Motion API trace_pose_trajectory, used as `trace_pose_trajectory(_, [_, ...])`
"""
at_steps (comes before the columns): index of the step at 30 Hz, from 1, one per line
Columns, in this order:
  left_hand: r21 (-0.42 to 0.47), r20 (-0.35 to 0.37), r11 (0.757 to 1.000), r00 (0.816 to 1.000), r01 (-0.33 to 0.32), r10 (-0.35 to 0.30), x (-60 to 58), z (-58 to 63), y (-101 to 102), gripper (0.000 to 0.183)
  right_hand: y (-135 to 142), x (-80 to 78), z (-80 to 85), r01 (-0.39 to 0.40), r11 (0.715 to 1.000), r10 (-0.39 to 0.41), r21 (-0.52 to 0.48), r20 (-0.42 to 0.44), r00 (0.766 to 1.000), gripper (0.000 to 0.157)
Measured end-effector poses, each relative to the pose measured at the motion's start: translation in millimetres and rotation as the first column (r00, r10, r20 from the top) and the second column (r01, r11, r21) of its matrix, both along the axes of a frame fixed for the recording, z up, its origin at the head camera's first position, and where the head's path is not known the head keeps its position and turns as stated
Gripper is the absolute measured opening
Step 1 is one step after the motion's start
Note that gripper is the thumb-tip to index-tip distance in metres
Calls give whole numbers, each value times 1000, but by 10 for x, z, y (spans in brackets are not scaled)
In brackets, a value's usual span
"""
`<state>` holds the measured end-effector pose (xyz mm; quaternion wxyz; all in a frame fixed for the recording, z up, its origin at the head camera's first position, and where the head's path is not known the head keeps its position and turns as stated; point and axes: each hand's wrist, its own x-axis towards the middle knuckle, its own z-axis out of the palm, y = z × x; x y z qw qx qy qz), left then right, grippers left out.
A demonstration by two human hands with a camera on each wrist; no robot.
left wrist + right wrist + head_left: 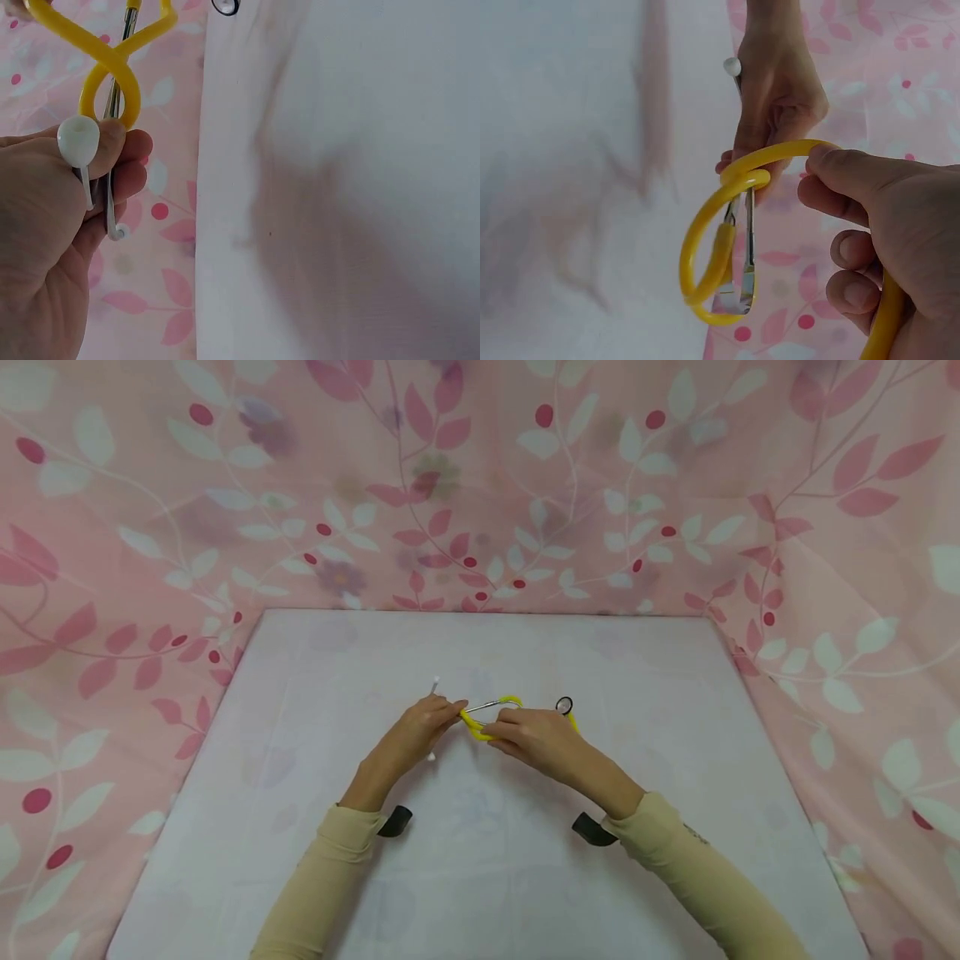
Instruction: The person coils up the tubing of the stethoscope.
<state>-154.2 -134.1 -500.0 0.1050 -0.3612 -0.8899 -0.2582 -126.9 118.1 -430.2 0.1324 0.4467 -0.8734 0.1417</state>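
Stethoscope [477,727] is up in both my hands, over the table [487,893], approx. mid-width. Its yellow tubing [688,262] is looped & crosses over itself about the metal tubes [750,225]; can't tell if it goes all the way round them. White eartips [79,141] stick out past my left hand [422,727], one either side of it in the head view. That hand's pinching the metal tubes, thumb right by the yellow loop, other fingers curled in behind. My right hand [543,742] pinches the tubing btwn thumb & index finger, w/ another run of it passing under the palm nr the lower fingers, which are bent. Round chest piece [564,705], dark rim & pale face, shows just past the back of the right hand, tubing next to it. Farther out, I've a beige left sleeve [315,885] & right sleeve [705,877], w/ a black piece [395,822] jutting by each cuff. Table's covered in whitish cloth, faint pattern, soft shadows on it. Pink fabric [480,485] w/ leaves & red dots hangs at back & both sides
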Motion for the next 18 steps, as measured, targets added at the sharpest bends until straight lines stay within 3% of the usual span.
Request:
trace_pose_trajectory(8, [-24,7,997,998,69,-69,72,56,39,43,-36,-123,75,5,996,0,-89,56,998,18])
trace_pose_trajectory(18, [38,46,989,988,144,-146,97,101,66,40,-41,-270,102,72,980,-43,-184,157,987,26])
